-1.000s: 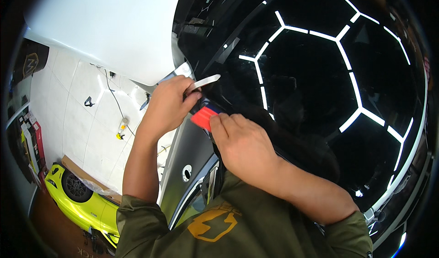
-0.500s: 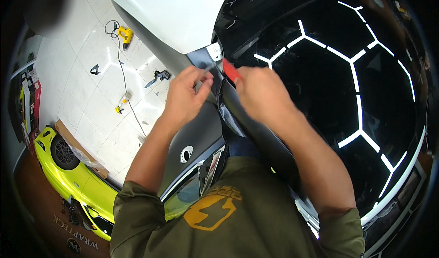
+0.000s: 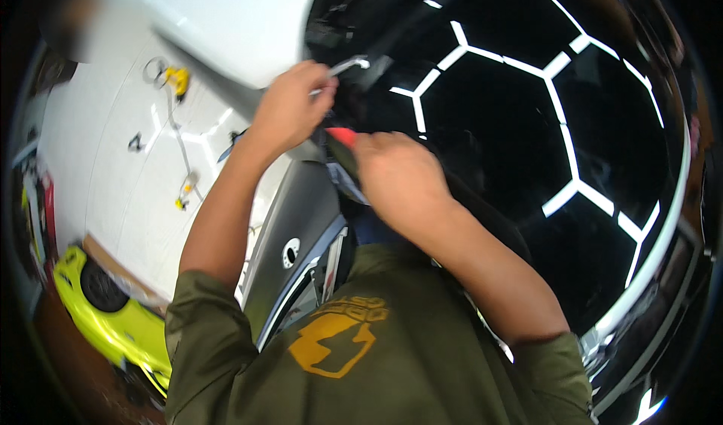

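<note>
Bodywork (image 3: 489,127) in glossy black spreads from twelve to four o'clock, mirroring a lattice of lamps; it looks rigid and slick, likely easy to scratch, so a flat palm should suit it better than fingertips. White panel (image 3: 218,25) fills eleven o'clock. Grey panel (image 3: 282,221), pierced by a round hole, slants through eight o'clock and should feel stiff too.

Right hand (image 3: 403,172) sits near the middle, toward two o'clock, palm down with its fingers closed in a grip. Left hand (image 3: 292,105) is at eleven o'clock, thumb and fingers bent together in a pinch.

Slim pale strip (image 3: 348,66) juts from the left hand toward one o'clock, its hooked tip out over the black surface; blur hides whether it is plastic or metal. It is probably light and best held near its end, as now.

Red scraper (image 3: 343,136) shows only its front, poking from the right hand toward ten o'clock. It is presumably light and springy, best gripped at the back edge; whether its lip touches anything, I cannot tell.
</note>
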{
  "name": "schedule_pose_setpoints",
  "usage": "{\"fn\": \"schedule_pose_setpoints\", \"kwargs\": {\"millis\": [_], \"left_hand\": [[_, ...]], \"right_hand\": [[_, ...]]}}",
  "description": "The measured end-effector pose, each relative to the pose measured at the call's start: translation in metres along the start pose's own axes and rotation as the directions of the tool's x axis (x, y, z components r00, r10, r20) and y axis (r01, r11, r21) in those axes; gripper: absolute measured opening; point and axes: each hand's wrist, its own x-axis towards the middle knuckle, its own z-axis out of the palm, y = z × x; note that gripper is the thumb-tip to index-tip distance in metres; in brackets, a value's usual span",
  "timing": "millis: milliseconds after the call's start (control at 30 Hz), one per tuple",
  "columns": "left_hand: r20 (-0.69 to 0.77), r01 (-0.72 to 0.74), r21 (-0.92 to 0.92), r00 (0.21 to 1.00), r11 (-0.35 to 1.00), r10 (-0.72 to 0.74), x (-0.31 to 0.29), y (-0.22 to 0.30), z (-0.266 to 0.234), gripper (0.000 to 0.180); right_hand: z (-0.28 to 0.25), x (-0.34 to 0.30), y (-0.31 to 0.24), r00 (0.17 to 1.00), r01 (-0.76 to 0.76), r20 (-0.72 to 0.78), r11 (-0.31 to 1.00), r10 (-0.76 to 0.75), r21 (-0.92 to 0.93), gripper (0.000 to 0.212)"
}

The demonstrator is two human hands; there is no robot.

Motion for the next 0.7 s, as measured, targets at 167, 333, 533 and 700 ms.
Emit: {"fn": "schedule_pose_setpoints", "kwargs": {"millis": [167,333,533,700], "left_hand": [[0.052,0.002,-0.14,0.999,0.99,0.005,-0.049,0.027,0.015,0.015],[0.056,-0.127,-0.131,0.989,0.983,0.135,-0.057,0.051,0.029,0.026],[0.112,-0.269,-0.058,0.955,0.961,0.274,-0.061,0.085,0.037,0.025],[0.216,-0.146,-0.152,0.96,0.978,0.177,-0.077,0.132,0.046,0.027]], "right_hand": [[-0.023,-0.047,-0.015,0.998,-0.058,0.006,0.986,0.059,-0.156,0.021],[-0.068,-0.14,-0.003,0.969,-0.245,0.0,0.961,0.247,-0.131,0.026],[-0.112,-0.262,0.014,0.916,-0.394,-0.15,0.904,0.371,-0.167,0.033],[-0.152,-0.339,0.026,0.848,-0.531,-0.138,0.816,0.512,-0.228,0.034]]}}
